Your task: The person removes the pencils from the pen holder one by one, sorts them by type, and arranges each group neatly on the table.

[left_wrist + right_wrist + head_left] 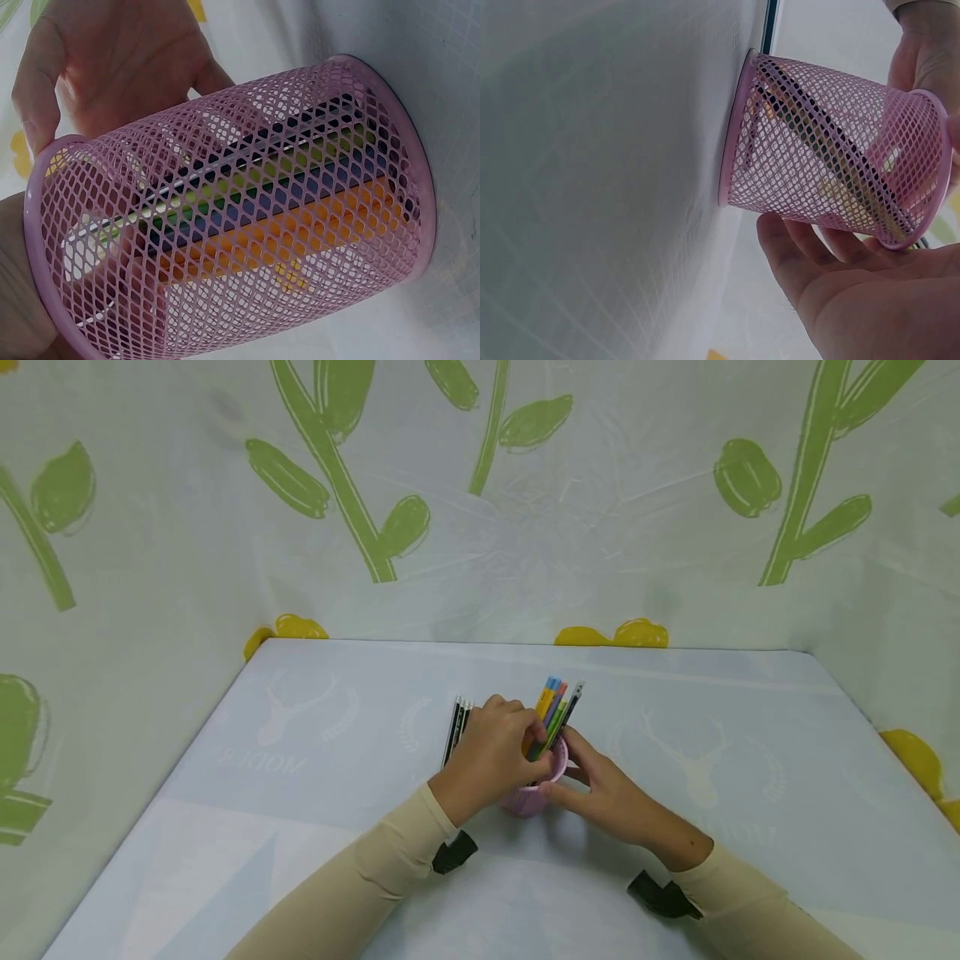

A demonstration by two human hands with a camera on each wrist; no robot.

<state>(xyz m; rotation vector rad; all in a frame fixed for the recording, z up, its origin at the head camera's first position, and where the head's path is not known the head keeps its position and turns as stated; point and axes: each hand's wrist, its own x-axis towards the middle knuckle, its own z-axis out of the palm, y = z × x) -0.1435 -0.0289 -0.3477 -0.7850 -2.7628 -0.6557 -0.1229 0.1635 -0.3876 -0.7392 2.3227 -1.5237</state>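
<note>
A pink mesh pencil cup (527, 803) stands upright on the table. Several coloured pencils (553, 706) and a dark pencil lean in it, their lower parts showing through the mesh in the left wrist view. My left hand (491, 747) reaches over the rim, thumb and fingers pinching the coloured pencils. On the cup's other side, my right hand (611, 797) holds the cup; in the right wrist view its fingers (776, 240) lie along the mesh wall. Beside my left hand are several black pencils (453, 731), their lower ends hidden behind it.
The table (300, 860) carries a pale cloth with deer-head prints. Behind it rises a whitish wall sheet (600, 552) with green leaf and yellow flower patterns. A dark strap (663, 897) sits at my right wrist, another at my left.
</note>
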